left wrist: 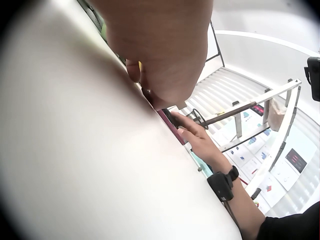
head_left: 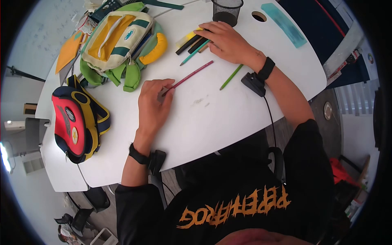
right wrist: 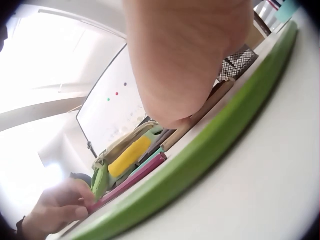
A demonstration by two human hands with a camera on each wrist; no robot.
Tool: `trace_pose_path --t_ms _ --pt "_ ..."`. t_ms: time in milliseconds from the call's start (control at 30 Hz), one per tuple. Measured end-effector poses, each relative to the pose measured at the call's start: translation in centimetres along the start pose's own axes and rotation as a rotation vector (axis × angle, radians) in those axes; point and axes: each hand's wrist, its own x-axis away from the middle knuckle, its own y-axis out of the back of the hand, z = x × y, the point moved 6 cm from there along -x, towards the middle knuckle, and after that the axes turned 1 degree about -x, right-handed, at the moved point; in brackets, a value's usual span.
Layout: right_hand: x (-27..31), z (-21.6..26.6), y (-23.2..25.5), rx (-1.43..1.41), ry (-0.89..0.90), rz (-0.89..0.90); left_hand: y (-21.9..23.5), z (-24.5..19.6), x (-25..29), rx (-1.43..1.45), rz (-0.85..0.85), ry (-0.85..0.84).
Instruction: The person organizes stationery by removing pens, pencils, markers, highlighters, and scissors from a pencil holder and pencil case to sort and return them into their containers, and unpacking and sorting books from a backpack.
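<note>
My left hand (head_left: 155, 102) pinches the lower end of a magenta pencil (head_left: 192, 75) between thumb and fingers, low over the white table. The pencil points up and to the right. My right hand (head_left: 230, 43) lies over a cluster at the far side, its fingers extended across it and its thumb apart. That cluster holds black markers (head_left: 187, 45), a yellow marker (head_left: 185, 37), a teal pencil (head_left: 195, 53) and a brown pencil (head_left: 203, 48), partly covered by the fingers. Below the right wrist lies a green pencil (head_left: 231, 77), large in the right wrist view.
A black mesh pen cup (head_left: 227, 12) stands behind the right hand. At the back left lies a cream and green backpack (head_left: 112, 41), with a red and navy bag (head_left: 73, 122) nearer. A teal strip (head_left: 283, 25) lies by a round table hole (head_left: 259, 16).
</note>
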Motion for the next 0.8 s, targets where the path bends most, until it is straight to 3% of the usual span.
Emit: trace_pose_path --t_ms 200,333,400,467,533,600,733,800 --pt "-0.3 3.0 0.8 -0.145 -0.019 0.135 0.1 -0.2 -0.4 0.000 -0.020 -0.008" --pt "-0.3 6.1 0.7 -0.383 0.117 0.166 0.3 -0.2 -0.6 -0.016 -0.044 -0.050" --pt "-0.6 5.7 1.4 -0.408 0.149 0.101 0.4 -0.3 -0.8 -0.003 -0.040 -0.029" --pt "-0.7 3.2 4.5 -0.294 0.075 -0.231 0.4 0.0 -0.1 0.012 -0.031 0.010" --pt "0.4 -1.4 6.1 -0.448 -0.262 -0.477 0.4 -0.2 -0.4 -0.054 -0.035 -0.040" --pt "2.2 -6.1 7.1 -0.279 -0.399 -0.648 0.4 -0.2 -0.6 -0.103 -0.044 -0.067" --pt "3.3 -10.3 4.5 -0.473 -0.545 -0.721 0.5 -0.7 -0.4 -0.181 -0.012 -0.078" --pt "3.1 -11.8 1.3 -0.713 -0.591 -0.382 0.4 -0.8 -0.4 -0.177 -0.009 -0.081"
